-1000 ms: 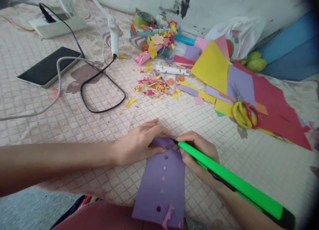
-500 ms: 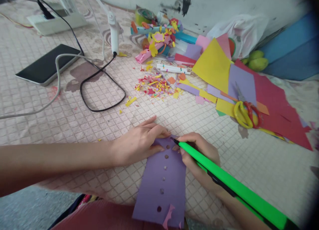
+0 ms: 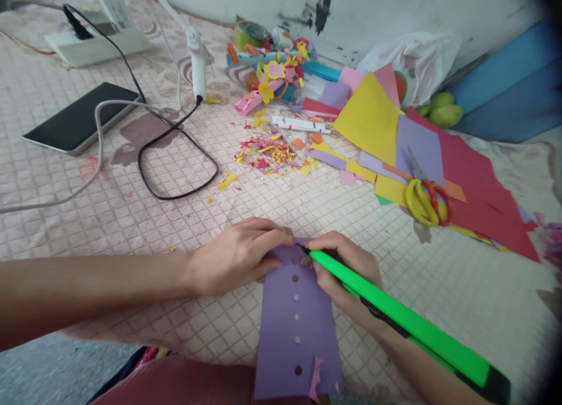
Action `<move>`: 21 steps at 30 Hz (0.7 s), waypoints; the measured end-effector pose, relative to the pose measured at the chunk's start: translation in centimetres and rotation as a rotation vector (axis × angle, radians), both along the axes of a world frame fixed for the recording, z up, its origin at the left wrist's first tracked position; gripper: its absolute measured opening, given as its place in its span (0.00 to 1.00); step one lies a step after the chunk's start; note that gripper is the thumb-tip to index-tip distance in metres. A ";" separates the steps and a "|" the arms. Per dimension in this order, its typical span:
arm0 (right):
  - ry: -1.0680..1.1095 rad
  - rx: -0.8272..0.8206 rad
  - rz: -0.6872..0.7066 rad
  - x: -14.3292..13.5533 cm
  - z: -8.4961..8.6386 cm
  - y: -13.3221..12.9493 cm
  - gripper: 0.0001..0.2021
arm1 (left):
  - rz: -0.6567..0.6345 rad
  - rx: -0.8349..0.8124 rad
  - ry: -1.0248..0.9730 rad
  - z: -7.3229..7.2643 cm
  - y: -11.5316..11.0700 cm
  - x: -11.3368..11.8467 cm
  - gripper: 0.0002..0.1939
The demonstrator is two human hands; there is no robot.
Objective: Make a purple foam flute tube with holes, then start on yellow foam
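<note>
A strip of purple paper with a row of round holes down its middle lies before me, its lower end reaching past the table edge. My left hand pinches its upper left corner, thumb on top and fingers curled. My right hand grips a long green pen-like tool with a black point and a black end. That point touches the paper near its top edge, above the holes; its exact kind I cannot make out. A torn pink paper scrap rests on the strip's lower part.
Paper shreds are heaped beyond my hands. Scissors with yellow and red handles lie on coloured sheets at right. A black cable, a dark tablet-like device, a glue gun and a power strip are at left.
The strip's lower end has swung to the right, so it lies straighter. My left hand's raised finger has come down. The tool's point remains near the top edge.
</note>
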State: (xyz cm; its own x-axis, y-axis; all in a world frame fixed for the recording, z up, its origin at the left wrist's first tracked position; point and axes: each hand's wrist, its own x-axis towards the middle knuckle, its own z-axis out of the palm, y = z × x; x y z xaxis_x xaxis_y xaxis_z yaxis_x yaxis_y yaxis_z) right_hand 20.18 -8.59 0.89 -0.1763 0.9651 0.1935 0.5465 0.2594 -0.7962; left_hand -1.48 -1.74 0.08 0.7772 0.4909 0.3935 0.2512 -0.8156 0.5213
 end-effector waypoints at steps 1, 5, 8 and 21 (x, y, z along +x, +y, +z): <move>0.002 0.000 -0.009 -0.1 0.0 -0.1 0.14 | -0.018 0.018 -0.026 0.1 0.1 -0.1 0.10; -0.003 0.004 -0.047 -0.4 0.0 -0.1 0.12 | -0.280 0.150 -0.042 1.0 0.3 -0.1 0.09; -0.008 0.014 -0.046 -0.4 0.0 0.0 0.12 | -0.488 0.208 0.026 1.5 0.1 0.2 0.12; 0.023 -0.009 -0.120 -0.9 0.4 -0.3 0.10 | -0.518 0.109 0.119 0.4 -0.6 0.6 0.16</move>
